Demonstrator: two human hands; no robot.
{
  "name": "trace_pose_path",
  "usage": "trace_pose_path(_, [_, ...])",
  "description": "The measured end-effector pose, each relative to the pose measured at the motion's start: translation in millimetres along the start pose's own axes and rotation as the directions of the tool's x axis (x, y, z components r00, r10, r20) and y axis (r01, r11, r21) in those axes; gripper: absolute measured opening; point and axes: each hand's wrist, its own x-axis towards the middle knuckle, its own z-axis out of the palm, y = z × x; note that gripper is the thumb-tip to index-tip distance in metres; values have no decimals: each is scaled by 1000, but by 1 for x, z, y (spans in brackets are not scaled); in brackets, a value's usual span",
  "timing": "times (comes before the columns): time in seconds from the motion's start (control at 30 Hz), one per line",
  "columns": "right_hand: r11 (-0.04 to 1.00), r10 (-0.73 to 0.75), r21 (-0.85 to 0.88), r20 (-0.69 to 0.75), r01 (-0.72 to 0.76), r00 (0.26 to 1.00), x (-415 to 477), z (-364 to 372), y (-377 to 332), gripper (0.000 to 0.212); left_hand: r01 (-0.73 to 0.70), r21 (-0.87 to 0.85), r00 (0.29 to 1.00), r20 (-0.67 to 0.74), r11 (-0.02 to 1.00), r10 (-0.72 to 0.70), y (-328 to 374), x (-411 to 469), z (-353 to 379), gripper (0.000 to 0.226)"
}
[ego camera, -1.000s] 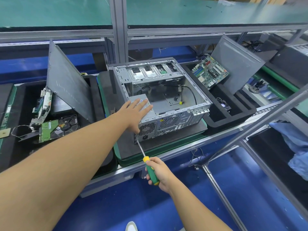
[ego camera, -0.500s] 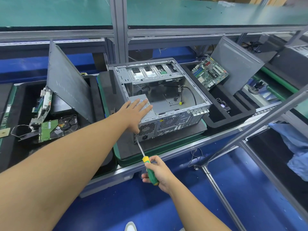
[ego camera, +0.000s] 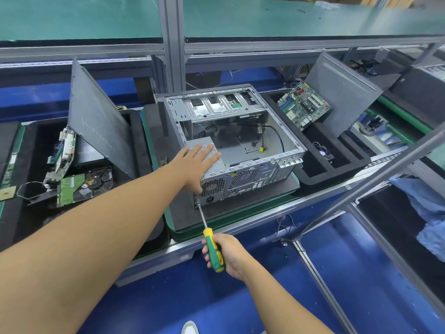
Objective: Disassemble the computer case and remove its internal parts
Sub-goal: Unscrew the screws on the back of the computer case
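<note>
Right hand point(ego camera: 226, 254), nearest: fingers curled round the green-and-yellow handle of a screwdriver point(ego camera: 213, 251). The shaft slants up to the lower left corner of the rear panel, tip touching.

Left hand point(ego camera: 195, 165): fingers straight and slightly spread, palm down on the grey power supply point(ego camera: 196, 143), thumb over the rear edge.

Computer case point(ego camera: 252, 162): open side up, on a black mat point(ego camera: 187, 213) at bench centre. The power supply sits in its near left corner; loose black cables lie inside, with the drive cage at the far end.

Left tray: hard drive point(ego camera: 96, 182), leaning side panel point(ego camera: 96, 121).

Right tray point(ego camera: 337, 162): motherboard point(ego camera: 303, 107) propped against a second panel point(ego camera: 342, 92).
</note>
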Motion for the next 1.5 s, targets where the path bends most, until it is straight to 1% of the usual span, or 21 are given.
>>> trace_pose_path(0.13, [996,-89,-5,-33,89,995,1,-2,6,13,-2,0,1000,-1,1000,2,0,0,0,121])
trace_pose_path(0.37, [991,-97,-98,-93,88,991,0,-5,5,20,-3,9,1000,-1,1000,3,0,0,0,120])
trace_pose_path(0.4, [993,-87,-89,-97,78,991,-1,-4,4,20,-4,9,1000,-2,1000,4,0,1,0,120])
trace_pose_path(0.57, [998,14,64,-63,-10,998,-5,1,-4,28,-3,10,1000,-1,1000,3,-1,2,2,122])
trace_pose_path(0.63, [999,14,44,-55,-12,998,-5,1,-5,31,-3,9,1000,0,1000,3,-1,2,2,122])
trace_pose_path(0.7, [1000,-22,11,-72,23,997,-5,1,-4,31,-4,11,1000,-2,1000,4,-1,2,3,122])
trace_pose_path(0.77, [998,-65,-6,-91,65,994,-4,0,-1,25,-6,14,1000,-11,1000,6,-1,1,3,122])
trace_pose_path(0.87, [996,-86,-15,-117,85,989,-3,-4,2,14,-7,12,999,-31,1000,8,-1,0,4,121])
trace_pose_path(1.03, [990,-104,-112,-126,90,987,-4,-8,-1,18,-21,10,999,-33,1000,22,0,-2,4,120])
trace_pose_path(1.1, [990,-82,-129,-134,65,988,-5,-7,-4,19,-52,-18,998,-38,998,51,-3,-5,2,121])
trace_pose_path(1.17, [998,-24,-68,-133,15,991,-6,-6,-7,21,-120,-70,989,-93,990,113,-6,-12,4,118])
trace_pose_path(1.2, [1000,4,-26,-123,-8,992,-7,-6,-9,22,-157,-108,976,-167,982,138,-7,-19,7,112])
trace_pose_path(1.23, [1000,25,2,-111,-25,993,-8,-6,-10,24,-180,-160,954,-268,970,133,-6,-29,11,103])
trace_pose_path(1.27, [999,34,6,-104,-34,994,-8,-6,-11,26,-176,-236,923,-378,956,77,-5,-38,17,92])
trace_pose_path(1.3, [999,32,-9,-101,-33,994,-8,-7,-11,28,-150,-328,880,-474,933,-26,-2,-48,24,79])
trace_pose_path(1.33, [999,23,-33,-101,-27,995,-8,-7,-11,29,-111,-423,821,-549,899,-157,0,-55,34,63])
trace_pose_path(1.37, [998,11,-56,-104,-16,995,-9,-7,-11,29,-65,-522,763,-575,850,-295,3,-61,44,44])
trace_pose_path(1.4, [997,-4,-73,-110,-4,994,-8,-7,-10,28,-24,-632,724,-545,774,-423,7,-64,55,24])
trace_pose_path(1.43, [997,-20,-78,-115,11,993,-8,-8,-8,27,0,-744,713,-468,669,-521,11,-66,65,9])
trace_pose_path(1.47, [997,-38,-70,-119,30,992,-7,-9,-7,25,31,-834,713,-368,551,-597,15,-66,74,7])
trace_pose_path(1.5, [997,-53,-56,-122,46,991,-7,-10,-5,23,76,-894,708,-264,442,-655,19,-65,84,10])
